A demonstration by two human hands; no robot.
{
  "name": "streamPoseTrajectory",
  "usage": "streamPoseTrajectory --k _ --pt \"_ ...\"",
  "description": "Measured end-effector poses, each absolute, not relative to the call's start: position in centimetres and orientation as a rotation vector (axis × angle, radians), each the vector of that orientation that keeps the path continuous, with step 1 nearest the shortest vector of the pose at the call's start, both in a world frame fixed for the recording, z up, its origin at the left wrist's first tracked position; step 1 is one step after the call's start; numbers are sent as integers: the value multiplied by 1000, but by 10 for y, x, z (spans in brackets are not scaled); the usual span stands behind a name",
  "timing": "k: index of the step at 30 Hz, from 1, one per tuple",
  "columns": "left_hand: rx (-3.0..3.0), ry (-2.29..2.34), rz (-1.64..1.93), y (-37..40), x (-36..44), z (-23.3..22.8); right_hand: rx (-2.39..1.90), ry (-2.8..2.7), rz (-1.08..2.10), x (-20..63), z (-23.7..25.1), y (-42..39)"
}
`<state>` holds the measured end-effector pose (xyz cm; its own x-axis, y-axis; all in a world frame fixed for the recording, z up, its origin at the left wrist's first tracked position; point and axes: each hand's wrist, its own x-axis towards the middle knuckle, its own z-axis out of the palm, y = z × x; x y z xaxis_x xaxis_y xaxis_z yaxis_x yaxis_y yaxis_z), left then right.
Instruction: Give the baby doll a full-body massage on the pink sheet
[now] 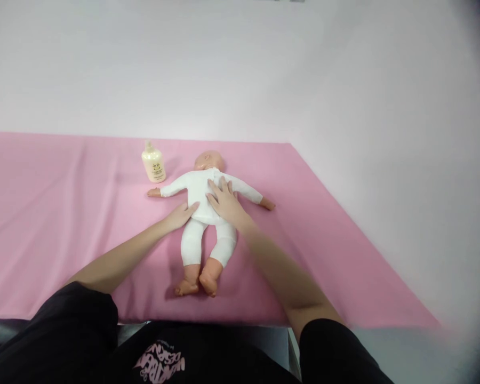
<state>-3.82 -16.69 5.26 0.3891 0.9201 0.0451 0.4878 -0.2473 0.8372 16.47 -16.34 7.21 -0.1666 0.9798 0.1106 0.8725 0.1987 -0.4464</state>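
Note:
A baby doll (200, 186) in a white long-sleeved suit lies on its back, head toward the wall and bare feet toward me. Its arms are stretched out sideways. My right hand (225, 201) rests flat on the doll's chest and side, fingers spread. Against the doll's other side, near the waist, my left hand (181, 215) touches the suit with its thumb on the belly; its other fingers are partly hidden by the doll's body. Beyond the doll's hand on the left stands a cream pump bottle (154, 164) with a dark printed label.
A pink cloth (312, 240) covers the table, with soft creases on the left. Its right edge runs at a slant beside the pale wall (240, 69). The table's front edge lies close to my body.

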Motion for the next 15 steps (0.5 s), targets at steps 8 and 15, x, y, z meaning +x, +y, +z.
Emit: streamPoseTrajectory --k 8,15 --pt "2329 1458 175 -154 -58 83 -1294 -2689 360 158 77 -168" --pt "2630 1793 977 -68 -99 169 -1173 -2777 474 166 86 -164"
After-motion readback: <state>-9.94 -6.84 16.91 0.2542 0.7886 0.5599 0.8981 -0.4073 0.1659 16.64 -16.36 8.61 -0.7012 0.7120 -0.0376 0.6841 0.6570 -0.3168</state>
